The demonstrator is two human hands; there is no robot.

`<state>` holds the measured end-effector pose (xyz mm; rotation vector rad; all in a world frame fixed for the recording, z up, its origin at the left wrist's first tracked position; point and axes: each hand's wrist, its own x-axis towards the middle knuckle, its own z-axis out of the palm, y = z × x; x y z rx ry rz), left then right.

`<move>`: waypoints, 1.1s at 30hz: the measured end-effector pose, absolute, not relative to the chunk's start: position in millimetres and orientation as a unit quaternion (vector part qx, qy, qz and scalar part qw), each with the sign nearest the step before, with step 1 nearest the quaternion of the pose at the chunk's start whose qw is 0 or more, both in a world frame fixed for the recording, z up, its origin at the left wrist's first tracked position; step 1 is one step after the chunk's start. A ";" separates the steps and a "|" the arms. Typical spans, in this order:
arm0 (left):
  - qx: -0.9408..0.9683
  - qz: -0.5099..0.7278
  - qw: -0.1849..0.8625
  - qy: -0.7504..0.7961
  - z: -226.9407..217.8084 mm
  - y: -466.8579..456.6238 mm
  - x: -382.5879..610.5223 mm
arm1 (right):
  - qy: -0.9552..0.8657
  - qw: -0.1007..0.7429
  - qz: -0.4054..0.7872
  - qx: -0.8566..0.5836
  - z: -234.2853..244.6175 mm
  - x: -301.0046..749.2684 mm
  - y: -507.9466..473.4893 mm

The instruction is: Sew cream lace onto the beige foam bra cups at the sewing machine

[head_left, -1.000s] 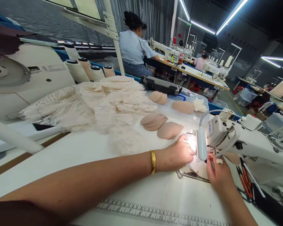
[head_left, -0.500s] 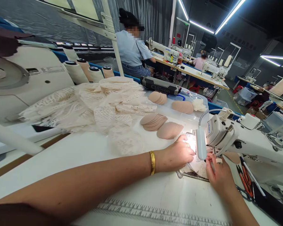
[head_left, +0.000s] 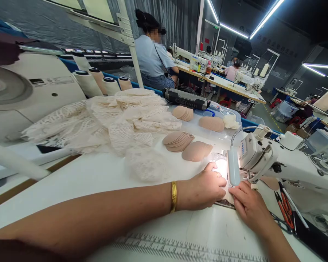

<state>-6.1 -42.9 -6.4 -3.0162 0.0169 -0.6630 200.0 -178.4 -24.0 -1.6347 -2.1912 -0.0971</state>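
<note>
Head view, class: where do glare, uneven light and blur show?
Head view: glare near the lamp bleaches the cloth by the left hand; head view: ceiling lights stand out against a dim background; head view: the ruler blurs toward its left end.

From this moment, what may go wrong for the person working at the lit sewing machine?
The right hand is close to the head of the sewing machine, so it might get pinched. The left hand lies beside a stack of beige pieces and could knock it askew.
</note>
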 end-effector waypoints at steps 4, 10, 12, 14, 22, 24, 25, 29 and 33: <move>-0.980 -0.197 0.010 0.022 0.0 -30.6 -1.5 | -0.768 0.203 -0.071 -0.603 -31.7 200.5 -173.8; -0.975 -0.215 -0.019 0.046 -2.4 -7.1 6.6 | -0.753 0.193 -0.087 -0.623 -35.4 200.4 -168.7; -0.973 -0.223 -0.029 0.052 -3.6 -0.3 11.2 | -0.753 0.189 -0.097 -0.623 -35.7 200.0 -168.1; -0.971 -0.234 -0.025 0.045 -4.4 0.0 14.5 | -0.753 0.192 -0.110 -0.619 -35.6 199.8 -167.5; -0.983 -0.175 0.054 -0.031 -7.2 -77.8 -52.2 | -0.768 0.216 -0.129 -0.588 -41.2 204.6 -172.0; -0.985 -0.162 0.020 -0.056 -5.8 -93.0 -83.4 | -0.771 0.225 -0.137 -0.579 -49.4 211.6 -173.6; -0.984 -0.160 0.005 -0.081 -5.1 -96.3 -98.8 | -0.777 0.231 -0.138 -0.570 -54.4 216.4 -172.9; -0.947 -0.198 0.013 -0.254 -5.4 -83.1 -152.9 | -0.814 0.257 -0.154 -0.498 -69.8 234.9 -161.2; -0.910 -0.172 0.023 -0.376 -5.7 -57.0 -177.7 | -0.841 0.277 -0.131 -0.446 -61.0 228.2 -157.3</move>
